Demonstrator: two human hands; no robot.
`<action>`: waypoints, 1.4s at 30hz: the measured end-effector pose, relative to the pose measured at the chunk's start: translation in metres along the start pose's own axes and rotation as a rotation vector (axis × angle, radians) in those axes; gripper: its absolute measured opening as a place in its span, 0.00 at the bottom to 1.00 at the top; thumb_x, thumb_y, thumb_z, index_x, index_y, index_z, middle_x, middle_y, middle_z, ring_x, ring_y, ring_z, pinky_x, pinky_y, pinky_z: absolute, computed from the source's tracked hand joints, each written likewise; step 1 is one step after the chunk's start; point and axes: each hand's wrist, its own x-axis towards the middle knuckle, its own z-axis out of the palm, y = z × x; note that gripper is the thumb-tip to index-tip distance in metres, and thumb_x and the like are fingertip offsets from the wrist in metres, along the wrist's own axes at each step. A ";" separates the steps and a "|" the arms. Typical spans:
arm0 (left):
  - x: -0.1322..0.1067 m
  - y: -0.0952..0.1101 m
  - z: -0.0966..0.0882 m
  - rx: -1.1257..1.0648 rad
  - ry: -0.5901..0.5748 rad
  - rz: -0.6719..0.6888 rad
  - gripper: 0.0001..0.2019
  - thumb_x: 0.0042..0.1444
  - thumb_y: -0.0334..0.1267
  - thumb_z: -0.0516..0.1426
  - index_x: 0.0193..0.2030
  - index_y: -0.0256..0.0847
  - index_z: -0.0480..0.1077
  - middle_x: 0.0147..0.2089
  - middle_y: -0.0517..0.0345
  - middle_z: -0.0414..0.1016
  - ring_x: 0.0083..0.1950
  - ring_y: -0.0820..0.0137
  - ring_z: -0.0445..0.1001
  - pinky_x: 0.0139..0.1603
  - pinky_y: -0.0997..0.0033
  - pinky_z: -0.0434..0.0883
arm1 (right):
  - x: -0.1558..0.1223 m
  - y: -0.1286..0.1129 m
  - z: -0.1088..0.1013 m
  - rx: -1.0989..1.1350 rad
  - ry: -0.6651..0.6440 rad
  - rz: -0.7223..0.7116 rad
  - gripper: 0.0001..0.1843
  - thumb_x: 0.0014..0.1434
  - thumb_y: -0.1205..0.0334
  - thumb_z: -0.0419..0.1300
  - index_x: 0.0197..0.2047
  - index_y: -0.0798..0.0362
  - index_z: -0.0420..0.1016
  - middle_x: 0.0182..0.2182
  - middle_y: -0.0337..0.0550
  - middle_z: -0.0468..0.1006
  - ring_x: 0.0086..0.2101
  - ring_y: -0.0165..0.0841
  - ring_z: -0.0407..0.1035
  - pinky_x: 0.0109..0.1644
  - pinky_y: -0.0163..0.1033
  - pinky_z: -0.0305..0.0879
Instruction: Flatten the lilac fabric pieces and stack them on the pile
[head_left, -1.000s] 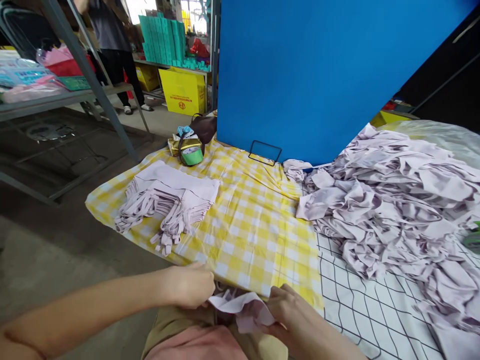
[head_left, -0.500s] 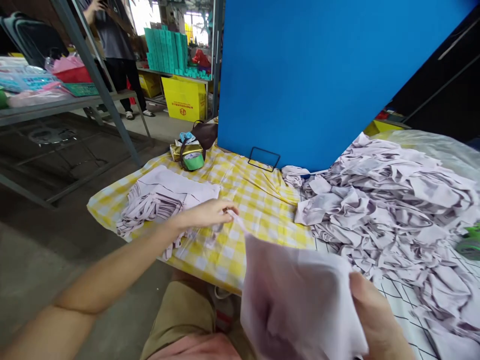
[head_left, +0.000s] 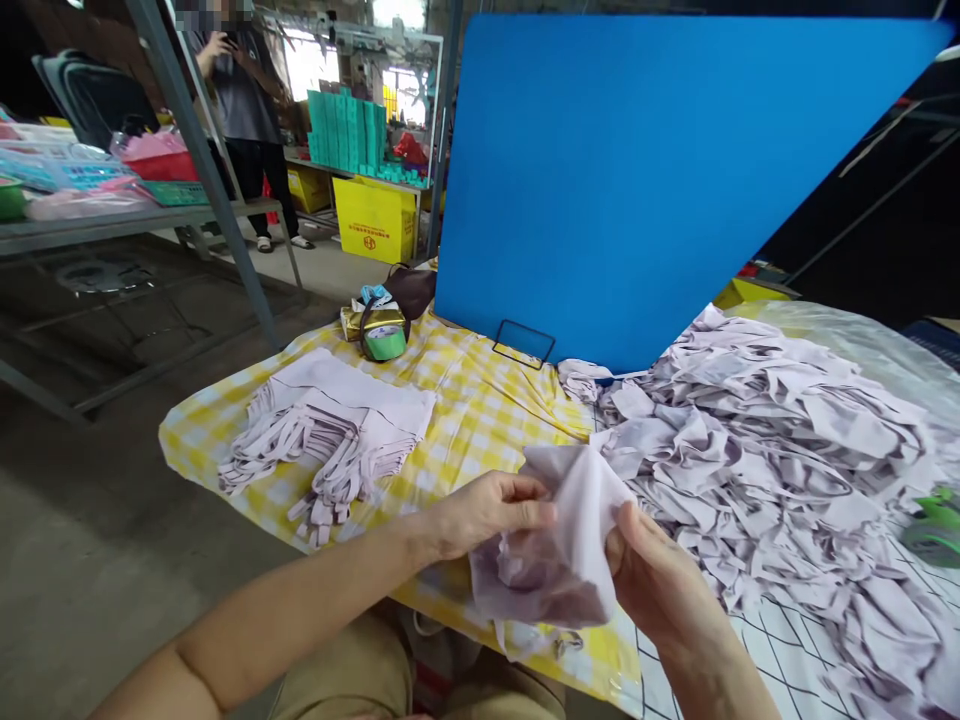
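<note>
Both my hands hold one pale lilac cloth bag [head_left: 559, 545] in front of me, over the near edge of the table. My left hand [head_left: 487, 510] pinches its upper left edge, fingers closed. My right hand [head_left: 649, 575] grips its right side, fingers closed on the fabric. A neat stack of flattened lilac bags [head_left: 334, 430] with their straps hanging lies to the left on the yellow checked cloth [head_left: 487, 410]. A big loose heap of crumpled lilac bags [head_left: 780, 450] fills the right side of the table.
A blue upright board [head_left: 622, 180] stands behind the table. A green tape roll [head_left: 384, 335] with gold and brown items sits at the far left corner. A metal rack [head_left: 135, 210] and a standing person [head_left: 240, 110] are at the back left. A green object [head_left: 934, 525] lies far right.
My hands lifted the lilac bag from my lap, spread it wide, then drew together again with the bag bunched between them. The camera tilted up a little.
</note>
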 end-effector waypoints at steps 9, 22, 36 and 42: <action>0.005 0.050 -0.002 0.173 -0.003 0.172 0.11 0.49 0.43 0.61 0.29 0.36 0.67 0.26 0.64 0.64 0.26 0.79 0.62 0.26 0.80 0.58 | -0.008 -0.029 -0.023 -0.632 -0.255 -0.035 0.20 0.59 0.48 0.53 0.30 0.53 0.76 0.29 0.47 0.77 0.29 0.34 0.70 0.29 0.35 0.66; -0.026 0.099 -0.006 0.737 -0.048 0.169 0.14 0.52 0.48 0.57 0.35 0.36 0.69 0.23 0.65 0.64 0.23 0.79 0.61 0.22 0.80 0.57 | 0.034 -0.056 0.024 -0.312 -0.428 -0.205 0.18 0.52 0.48 0.61 0.22 0.54 0.67 0.19 0.34 0.61 0.21 0.25 0.55 0.23 0.30 0.52; -0.023 0.058 -0.062 1.102 0.094 0.073 0.21 0.59 0.51 0.49 0.37 0.35 0.75 0.21 0.57 0.71 0.23 0.72 0.68 0.24 0.75 0.64 | -0.008 -0.078 -0.013 -0.511 -0.170 -0.302 0.19 0.53 0.56 0.59 0.18 0.51 0.57 0.25 0.40 0.66 0.24 0.29 0.58 0.25 0.34 0.51; -0.044 0.031 -0.066 1.737 0.045 0.616 0.18 0.61 0.32 0.46 0.56 0.42 0.65 0.60 0.47 0.64 0.59 0.59 0.62 0.58 0.54 0.59 | -0.012 -0.022 -0.053 -0.993 -0.271 -0.096 0.10 0.47 0.72 0.54 0.19 0.52 0.60 0.19 0.34 0.61 0.22 0.27 0.55 0.25 0.33 0.49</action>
